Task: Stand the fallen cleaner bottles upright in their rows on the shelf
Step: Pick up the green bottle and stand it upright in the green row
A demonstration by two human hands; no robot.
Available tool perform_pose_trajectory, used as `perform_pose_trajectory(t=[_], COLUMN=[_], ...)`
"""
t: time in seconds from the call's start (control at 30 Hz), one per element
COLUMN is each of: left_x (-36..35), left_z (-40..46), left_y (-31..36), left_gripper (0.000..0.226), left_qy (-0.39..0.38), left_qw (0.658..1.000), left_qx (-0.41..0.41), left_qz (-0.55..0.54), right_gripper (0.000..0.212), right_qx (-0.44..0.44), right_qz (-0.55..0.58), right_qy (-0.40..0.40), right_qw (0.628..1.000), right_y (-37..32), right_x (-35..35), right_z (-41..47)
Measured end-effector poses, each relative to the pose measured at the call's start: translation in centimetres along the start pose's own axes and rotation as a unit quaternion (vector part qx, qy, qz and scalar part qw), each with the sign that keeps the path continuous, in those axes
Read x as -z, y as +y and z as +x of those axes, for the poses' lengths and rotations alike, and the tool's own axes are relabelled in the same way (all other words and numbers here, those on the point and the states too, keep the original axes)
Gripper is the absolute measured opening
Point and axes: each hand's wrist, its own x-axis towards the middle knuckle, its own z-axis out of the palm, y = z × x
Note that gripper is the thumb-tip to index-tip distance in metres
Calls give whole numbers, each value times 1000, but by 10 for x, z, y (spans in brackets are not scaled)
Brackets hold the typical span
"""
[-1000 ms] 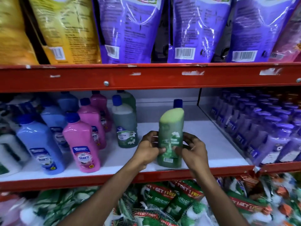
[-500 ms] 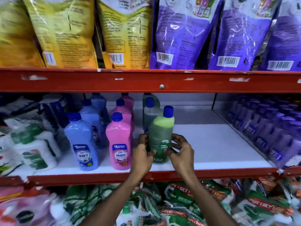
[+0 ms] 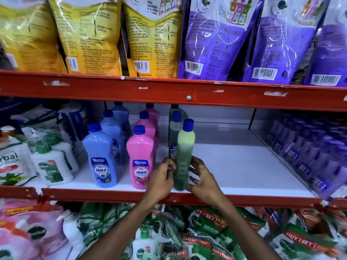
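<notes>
Both forearms are bare to the frame's edge, left hand [image 3: 161,182] and right hand [image 3: 203,182] without rings.

Red-painted metal shelf beam [image 3: 169,91], its coating chipped to pale patches, fixed by a shiny metal screw [image 3: 188,98]. Above the beam, glossy, crinkled plastic pouches [image 3: 216,38] catch the light. Below it, a smooth white shelf board [image 3: 234,162] carries a translucent green plastic bottle [image 3: 185,154] and opaque, satin-smooth pink bottles [image 3: 139,156] with glossy printed labels.
</notes>
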Motion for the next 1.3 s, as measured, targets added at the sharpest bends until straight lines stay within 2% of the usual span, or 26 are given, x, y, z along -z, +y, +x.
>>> perform_pose_trajectory(t=[0.07, 0.17, 0.27, 0.4, 0.47, 0.57, 0.73, 0.9, 1.3], left_x=[-3, -6, -4, -7, -10, -13, -9, -12, -10], left_z=[-1, -3, -4, -9, -11, -10, 1, -2, -6], left_y=[4, 11, 15, 17, 15, 14, 11, 0, -10], left_gripper=[25, 19, 29, 16, 18, 28, 49, 48, 48], left_qy=[6, 40, 53, 77, 81, 62, -15, 12, -4], left_qw=[999, 998, 995, 983, 982, 986, 997, 999, 999], left_qx=[-7, 0, -9, -25, -14, 22, 55, 33, 8], left_qz=[33, 47, 87, 162, 171, 156, 43, 10, 37], right_gripper=[86, 74, 65, 61, 61, 58, 46, 38, 42], right_qx=[10, 15, 3, 4, 0, 8, 0, -5, -15], right_qz=[-27, -66, -95, -91, -78, -68, -83, -102, -93], right_qy=[-21, -16, -57, -73, -77, -68, 12, 57, 64], right_qw=[999, 998, 994, 993, 994, 995, 996, 993, 994], right_y=[-5, -9, -9, -6, -6, -4, 5, 12, 9], right_x=[8, 21, 30, 34, 33, 31, 24, 16, 10], right_z=[8, 20, 26, 29, 29, 27, 18, 10, -3])
